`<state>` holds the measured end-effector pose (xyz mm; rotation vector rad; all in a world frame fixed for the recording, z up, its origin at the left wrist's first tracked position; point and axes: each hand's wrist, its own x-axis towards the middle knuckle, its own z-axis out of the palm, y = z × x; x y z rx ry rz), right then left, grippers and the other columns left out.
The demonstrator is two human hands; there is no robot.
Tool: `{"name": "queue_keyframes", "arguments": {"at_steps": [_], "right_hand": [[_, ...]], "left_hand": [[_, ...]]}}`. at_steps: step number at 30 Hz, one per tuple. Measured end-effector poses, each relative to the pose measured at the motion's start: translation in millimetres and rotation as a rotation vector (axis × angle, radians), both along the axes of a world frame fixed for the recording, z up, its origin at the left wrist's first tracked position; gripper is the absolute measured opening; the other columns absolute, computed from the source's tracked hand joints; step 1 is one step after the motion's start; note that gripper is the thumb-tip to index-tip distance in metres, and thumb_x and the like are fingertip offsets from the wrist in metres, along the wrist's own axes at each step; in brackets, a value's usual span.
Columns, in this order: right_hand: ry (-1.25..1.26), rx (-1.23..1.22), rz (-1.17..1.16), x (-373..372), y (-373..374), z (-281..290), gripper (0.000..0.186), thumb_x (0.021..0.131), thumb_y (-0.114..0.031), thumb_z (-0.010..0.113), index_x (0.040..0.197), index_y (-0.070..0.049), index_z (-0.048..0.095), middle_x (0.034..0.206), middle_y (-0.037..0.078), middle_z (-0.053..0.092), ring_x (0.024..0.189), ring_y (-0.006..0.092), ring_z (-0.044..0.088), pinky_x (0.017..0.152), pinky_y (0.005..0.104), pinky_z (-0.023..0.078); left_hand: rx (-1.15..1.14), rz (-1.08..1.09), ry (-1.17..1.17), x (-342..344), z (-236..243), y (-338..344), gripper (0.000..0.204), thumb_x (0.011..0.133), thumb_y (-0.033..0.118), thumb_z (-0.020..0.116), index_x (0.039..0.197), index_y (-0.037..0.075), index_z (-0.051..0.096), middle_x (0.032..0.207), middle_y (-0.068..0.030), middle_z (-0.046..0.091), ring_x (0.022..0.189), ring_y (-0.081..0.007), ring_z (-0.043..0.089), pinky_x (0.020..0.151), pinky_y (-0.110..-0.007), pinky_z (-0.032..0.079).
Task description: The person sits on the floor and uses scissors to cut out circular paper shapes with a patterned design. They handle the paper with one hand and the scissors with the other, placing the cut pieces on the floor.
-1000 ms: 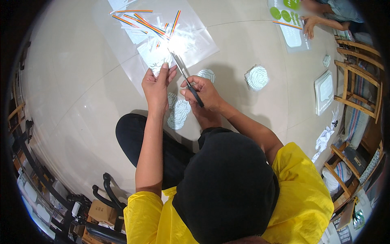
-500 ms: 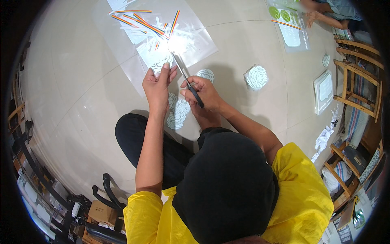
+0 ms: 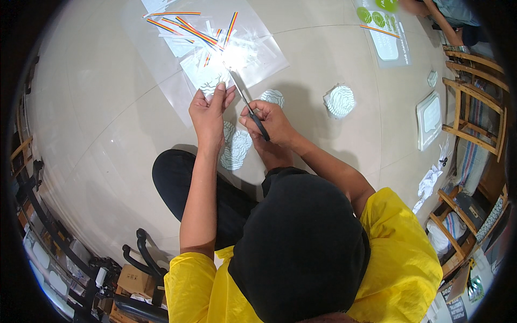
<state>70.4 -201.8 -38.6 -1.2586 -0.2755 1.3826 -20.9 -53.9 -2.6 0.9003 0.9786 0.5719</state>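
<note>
Between the thumb and fingers of my left hand (image 3: 209, 110) is a pale patterned paper piece (image 3: 212, 82) with dark wavy lines. My right hand (image 3: 271, 123) is closed round the black handles of a pair of scissors (image 3: 257, 124). The blades point up and left, beside the right edge of the held piece; strong glare hides their tips. Similar rounded cutouts (image 3: 235, 151) lie on the floor below and between my hands. Another cutout (image 3: 273, 97) lies just beyond my right hand, partly covered by it.
A clear plastic sheet (image 3: 264, 67) ahead carries striped strips (image 3: 196, 33) and white scraps. To the right lie a round stack of cutouts (image 3: 340, 101), a printed plastic sheet (image 3: 396, 60) and a white stack (image 3: 429, 121). Wooden chairs (image 3: 474, 116) line the right side; another person's arm (image 3: 444, 24) shows at upper right.
My hands, the scissors and the held piece stay almost in place. At upper right the other person's hands have shifted, and a green printed patch there has moved.
</note>
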Motion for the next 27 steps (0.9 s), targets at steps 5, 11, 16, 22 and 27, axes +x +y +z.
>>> {"name": "queue_keyframes", "arguments": {"at_steps": [5, 11, 16, 22, 27], "right_hand": [[-0.035, 0.001, -0.007, 0, 3, 5, 0.017, 0.1, -0.01, 0.076, 0.109, -0.003, 0.065, 0.068, -0.003, 0.062, 0.058, 0.0031, 0.054, 0.054, 0.0213, 0.042], [-0.012, -0.016, 0.005, 5, 5, 2, 0.017, 0.101, -0.012, 0.076, 0.11, -0.003, 0.065, 0.068, -0.003, 0.062, 0.058, 0.0038, 0.055, 0.053, 0.0218, 0.043], [0.021, -0.017, -0.021, 3, 7, 4, 0.021, 0.098, -0.014, 0.079, 0.108, -0.002, 0.065, 0.07, -0.002, 0.063, 0.058, 0.0037, 0.054, 0.052, 0.0218, 0.041], [-0.009, -0.041, -0.002, 7, 12, 8, 0.016, 0.1, -0.013, 0.077, 0.107, -0.003, 0.065, 0.069, -0.002, 0.063, 0.058, 0.004, 0.056, 0.054, 0.0215, 0.042], [-0.02, -0.058, -0.085, 8, 13, 3, 0.03, 0.095, -0.017, 0.082, 0.115, -0.001, 0.065, 0.076, 0.003, 0.069, 0.06, 0.0065, 0.058, 0.054, 0.0224, 0.045]], "left_hand": [[-0.009, -0.023, 0.001, -3, -4, 1, 0.027, 0.106, 0.007, 0.067, 0.126, -0.011, 0.061, 0.117, -0.0171, 0.073, 0.104, -0.0266, 0.077, 0.091, -0.032, 0.064], [-0.017, -0.02, -0.004, -1, -2, -2, 0.028, 0.105, 0.007, 0.068, 0.127, -0.01, 0.061, 0.118, -0.017, 0.074, 0.105, -0.0267, 0.077, 0.091, -0.032, 0.063], [-0.02, -0.023, -0.002, -1, -4, -2, 0.028, 0.105, 0.007, 0.068, 0.127, -0.01, 0.061, 0.117, -0.0167, 0.074, 0.105, -0.027, 0.077, 0.091, -0.032, 0.063], [-0.031, -0.027, -0.014, -3, -7, -2, 0.027, 0.105, 0.007, 0.068, 0.125, -0.009, 0.062, 0.116, -0.0162, 0.074, 0.105, -0.027, 0.077, 0.09, -0.032, 0.063], [-0.023, -0.071, 0.015, -3, -4, -4, 0.027, 0.107, 0.011, 0.066, 0.126, -0.008, 0.061, 0.117, -0.0162, 0.073, 0.106, -0.0277, 0.077, 0.091, -0.032, 0.063]]}}
